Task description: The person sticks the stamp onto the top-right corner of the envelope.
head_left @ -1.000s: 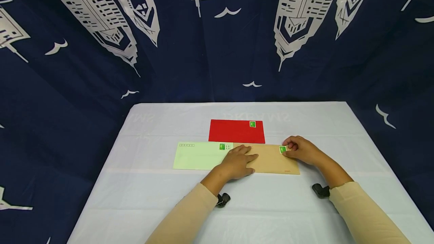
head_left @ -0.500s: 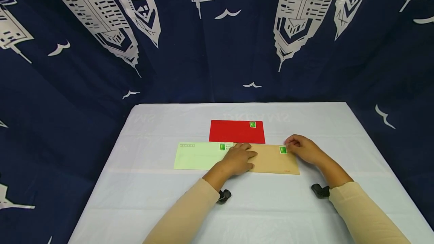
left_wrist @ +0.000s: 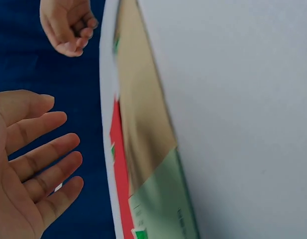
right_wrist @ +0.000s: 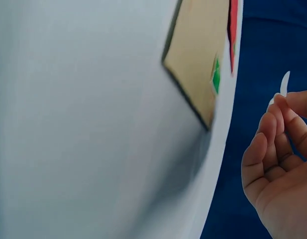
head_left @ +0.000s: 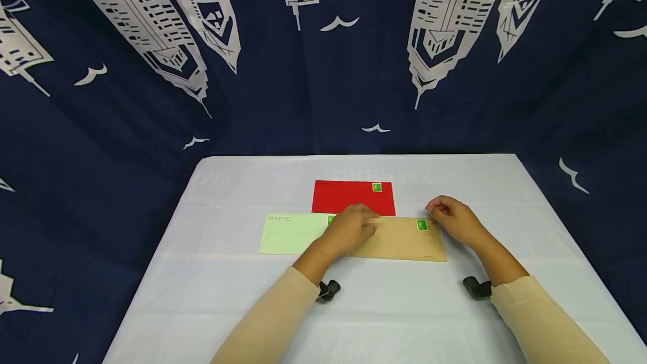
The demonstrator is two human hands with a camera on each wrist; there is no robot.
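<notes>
A brown envelope (head_left: 399,246) lies on the table with a green stamp (head_left: 422,224) near its upper right corner. My right hand (head_left: 457,222) hovers just past that corner, fingers loosely curled and thumb near the index tip, holding nothing. Over the seam between the brown envelope and a light green envelope (head_left: 289,236) is my left hand (head_left: 349,229); the left wrist view shows its fingers (left_wrist: 53,149) relaxed and spread, with nothing in them. It hides most of the light green envelope's stamp. Behind them lies a red envelope (head_left: 343,195) bearing its own stamp (head_left: 377,187).
White cloth (head_left: 227,291) covers the table. A dark blue curtain (head_left: 313,83) printed with white buildings and birds hangs beyond the table's far edge. Black wrist cameras (head_left: 476,287) sit below both hands.
My right hand has drawn away from the brown envelope's stamp, which stays in place. My left hand has lifted off the envelope and shifted slightly left and farther back.
</notes>
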